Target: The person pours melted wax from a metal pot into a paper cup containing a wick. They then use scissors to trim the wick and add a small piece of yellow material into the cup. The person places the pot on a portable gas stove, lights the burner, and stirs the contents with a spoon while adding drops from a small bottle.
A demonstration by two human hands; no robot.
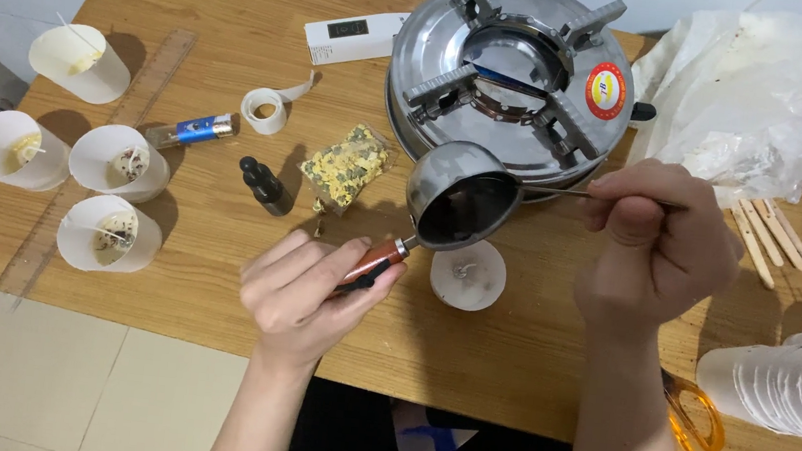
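— Ladle (460, 200) tilted, mouth turned toward the camera, right over the small white cup (468, 274). Why that angle?

— So the lip hangs above the cup, which sits at 6 o'clock from the steel stove (514, 65), near the table's (466, 359) front edge. The left hand (311, 295) is closed around the ladle's wooden handle (373, 264), gripping it low at 7 o'clock from the bowl to steady the tilt.

— And the right hand (654, 245)?

— Pinched shut on a thin metal rod (561, 191) that reaches into the bowl from 3 o'clock, seemingly to guide what runs out.

— The other cups (111, 232)?

— Four stand well apart at 9 o'clock, wicks upright, kept clear of the work. A dropper bottle (266, 186) and a bag of dried petals (345, 164) lie between them and the stove, within reach.
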